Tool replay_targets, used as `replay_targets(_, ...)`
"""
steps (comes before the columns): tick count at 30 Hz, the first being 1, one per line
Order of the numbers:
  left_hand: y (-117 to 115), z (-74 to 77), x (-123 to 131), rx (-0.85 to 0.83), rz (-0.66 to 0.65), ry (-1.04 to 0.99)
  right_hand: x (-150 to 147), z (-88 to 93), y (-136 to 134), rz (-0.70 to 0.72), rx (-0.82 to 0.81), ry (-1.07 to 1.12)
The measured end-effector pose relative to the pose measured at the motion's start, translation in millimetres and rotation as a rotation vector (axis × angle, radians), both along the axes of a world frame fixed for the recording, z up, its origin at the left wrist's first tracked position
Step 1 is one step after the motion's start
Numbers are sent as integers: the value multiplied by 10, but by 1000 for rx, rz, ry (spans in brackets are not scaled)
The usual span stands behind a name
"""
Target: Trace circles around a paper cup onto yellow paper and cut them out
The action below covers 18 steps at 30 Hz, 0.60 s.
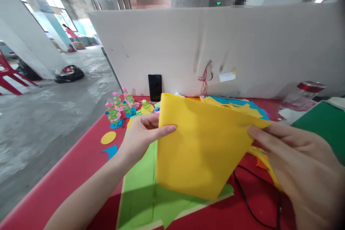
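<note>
Hanging above the green paper [140, 183], the yellow sheet [199, 147] was pinched at its right corner by the right hand [302, 154], and its left edge was pinched between thumb and fingers by the left hand [140, 133]. Below, a black cord [279, 201] was looped on the red table [67, 183]. Beyond the left hand, small paper plants [113, 114] were stood close together, and a phone [155, 88] was propped upright against the white board [167, 43]

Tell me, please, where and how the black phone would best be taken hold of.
The phone is probably best gripped by its long side edges near the top, from the front: it stands upright, back to the white panel.
</note>
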<state>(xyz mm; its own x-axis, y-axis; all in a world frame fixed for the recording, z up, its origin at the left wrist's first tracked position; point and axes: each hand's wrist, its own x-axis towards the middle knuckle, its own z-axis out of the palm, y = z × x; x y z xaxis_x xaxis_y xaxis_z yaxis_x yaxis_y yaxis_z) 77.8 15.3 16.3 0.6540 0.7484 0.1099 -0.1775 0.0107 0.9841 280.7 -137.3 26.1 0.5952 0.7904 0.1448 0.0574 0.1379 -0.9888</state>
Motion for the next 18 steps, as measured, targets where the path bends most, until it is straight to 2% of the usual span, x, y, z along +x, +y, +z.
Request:
replay_targets(3, 60, -9, 31, 8, -37, 30, 109, 53, 55, 43, 27, 137)
replay_targets(6, 100, -45, 63, 35, -14, 87, 166, 71, 92, 101, -20, 204)
replay_targets(11, 226, -99, 108, 73, -26, 158, 316, 18, 69, 229, -170, 179)
replay_targets(14, 310, -94, 123, 112, -102, 268, 410, 58, 31, 306, -329, -83)
replay_targets(18, 295, -57, 222, 191, -364, 488, 316, 231, 99, 283, -460, -662)
